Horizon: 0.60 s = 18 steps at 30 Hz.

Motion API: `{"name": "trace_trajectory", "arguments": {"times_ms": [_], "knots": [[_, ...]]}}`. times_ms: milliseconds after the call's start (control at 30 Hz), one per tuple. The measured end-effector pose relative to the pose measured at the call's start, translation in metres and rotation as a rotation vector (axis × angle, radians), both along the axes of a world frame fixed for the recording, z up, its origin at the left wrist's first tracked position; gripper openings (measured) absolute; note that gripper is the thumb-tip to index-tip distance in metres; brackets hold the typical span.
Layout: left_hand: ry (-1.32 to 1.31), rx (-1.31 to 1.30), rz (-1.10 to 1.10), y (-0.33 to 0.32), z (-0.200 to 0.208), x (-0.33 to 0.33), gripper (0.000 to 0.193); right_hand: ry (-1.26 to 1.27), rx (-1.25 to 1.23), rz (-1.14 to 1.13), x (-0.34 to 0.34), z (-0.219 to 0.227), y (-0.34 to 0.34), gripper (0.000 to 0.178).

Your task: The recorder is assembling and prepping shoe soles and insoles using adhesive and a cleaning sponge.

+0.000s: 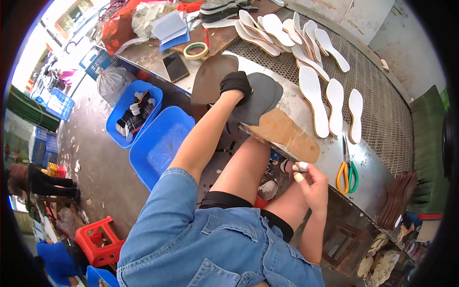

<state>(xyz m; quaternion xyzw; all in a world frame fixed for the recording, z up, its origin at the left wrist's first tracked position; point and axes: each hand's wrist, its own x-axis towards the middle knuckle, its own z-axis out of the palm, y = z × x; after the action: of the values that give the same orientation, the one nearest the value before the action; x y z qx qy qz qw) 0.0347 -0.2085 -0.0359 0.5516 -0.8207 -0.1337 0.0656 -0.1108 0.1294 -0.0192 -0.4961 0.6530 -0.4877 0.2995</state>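
Observation:
My left hand, in a black glove, is bunched over the inner edge of a dark grey flat piece at the table edge. Its fingers are mostly hidden, and so is whatever they grip. A dark brown rounded piece lies just left of that hand. Bent a little above my thigh, my right hand has pale covers on the thumb and a finger; these are slightly apart, with nothing visible between them. Nearest to it on the table are scissors with orange and green handles. A tan, worn sole-shaped board juts over the table edge.
White insoles lie singly and heaped on the mesh surface. A phone and a tape roll lie at the far left. Blue bins stand on the floor beside my left arm, and a red stool farther left.

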Motion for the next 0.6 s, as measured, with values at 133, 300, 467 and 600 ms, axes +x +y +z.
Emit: {"name": "trace_trajectory", "arguments": {"times_ms": [133,300,467,600], "knots": [[0.118,-0.126,0.020,0.007,-0.007,0.001,0.044,-0.081,0.120,0.047,0.003,-0.015,-0.006,0.022],[0.158,-0.048,0.063,-0.005,-0.015,0.001,0.039,-0.089,0.121,0.050,0.018,-0.011,-0.040,0.022],[0.223,-0.214,0.107,0.004,-0.029,0.002,0.038,-0.137,0.097,0.143,0.019,-0.027,-0.066,0.021],[0.233,-0.054,0.055,-0.005,-0.017,0.002,0.034,-0.187,0.055,0.082,0.009,-0.032,-0.098,0.019]]}}
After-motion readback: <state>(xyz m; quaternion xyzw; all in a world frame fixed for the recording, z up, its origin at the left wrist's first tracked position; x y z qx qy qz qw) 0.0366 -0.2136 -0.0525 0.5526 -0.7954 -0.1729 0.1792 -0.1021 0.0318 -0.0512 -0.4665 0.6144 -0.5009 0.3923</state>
